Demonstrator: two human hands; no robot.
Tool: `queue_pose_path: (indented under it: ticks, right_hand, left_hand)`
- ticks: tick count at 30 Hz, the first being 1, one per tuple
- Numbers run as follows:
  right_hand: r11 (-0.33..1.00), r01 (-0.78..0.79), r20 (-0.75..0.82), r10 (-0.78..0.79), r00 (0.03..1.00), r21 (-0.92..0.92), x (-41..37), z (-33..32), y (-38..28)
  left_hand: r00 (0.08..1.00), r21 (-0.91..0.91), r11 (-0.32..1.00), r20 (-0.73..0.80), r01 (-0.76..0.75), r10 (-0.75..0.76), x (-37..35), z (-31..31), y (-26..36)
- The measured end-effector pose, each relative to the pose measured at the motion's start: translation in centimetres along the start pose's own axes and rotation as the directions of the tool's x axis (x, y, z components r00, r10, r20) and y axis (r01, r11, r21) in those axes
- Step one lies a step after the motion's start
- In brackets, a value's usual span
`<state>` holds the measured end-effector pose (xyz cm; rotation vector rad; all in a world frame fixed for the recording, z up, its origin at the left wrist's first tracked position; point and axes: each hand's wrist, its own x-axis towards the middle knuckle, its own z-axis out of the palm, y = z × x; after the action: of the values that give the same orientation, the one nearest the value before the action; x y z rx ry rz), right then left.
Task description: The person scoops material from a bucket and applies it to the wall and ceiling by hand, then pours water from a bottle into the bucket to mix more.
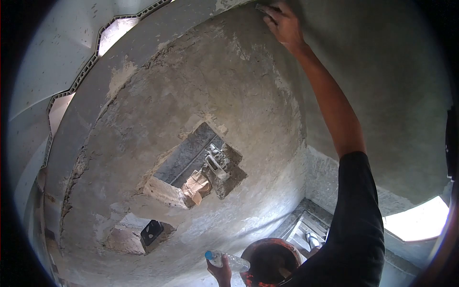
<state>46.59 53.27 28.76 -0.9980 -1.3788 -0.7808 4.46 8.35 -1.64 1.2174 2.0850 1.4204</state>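
Note:
My left hand [221, 273], low in the view, is closed around a clear plastic bottle [234, 261] with a blue cap. The bottle lies tilted beside the rim of a bucket [273, 240] with orange-red smears. Stretched far up, my right hand [286, 26] is at the upper edge of the rough grey plastered wall [229, 91], close to the corner with the smoother wall. Its fingers are bent together around something small and greyish at the fingertips, too small to make out.
A recess in the wall holds a float-like tool with a handle [216, 167] and crumpled brown paper [196, 186]. In a smaller niche leans a dark phone-like object [152, 232]. Pale panels [57, 43] edge the upper left; a bright opening [418, 221] lies at right.

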Motion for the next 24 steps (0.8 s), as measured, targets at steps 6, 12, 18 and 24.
queue_pose_path:
  ticks: [6,12,18,24]
  right_hand:
    - [0.973,-0.232,-0.320,0.215,0.923,-0.017,0.2,1.6,1.8]
    - [0.889,-0.433,-0.060,0.429,0.901,-0.147,1.7,3.9,1.2]
    - [0.987,-0.140,-0.044,0.144,0.989,0.082,-0.1,0.4,0.6]
    - [0.969,-0.243,-0.252,0.224,0.941,-0.047,1.3,2.8,1.3]
  left_hand:
    - [0.999,0.031,0.999,-0.016,-0.027,0.027,-0.5,-0.4,-0.7]
    - [1.000,-0.018,1.000,0.003,-0.002,0.002,-1.0,-0.7,-0.1]
    - [0.995,0.088,0.992,-0.046,-0.087,0.092,-1.1,-0.9,-2.3]
    - [0.997,0.081,0.996,-0.058,-0.048,0.052,-1.1,-0.5,-0.9]
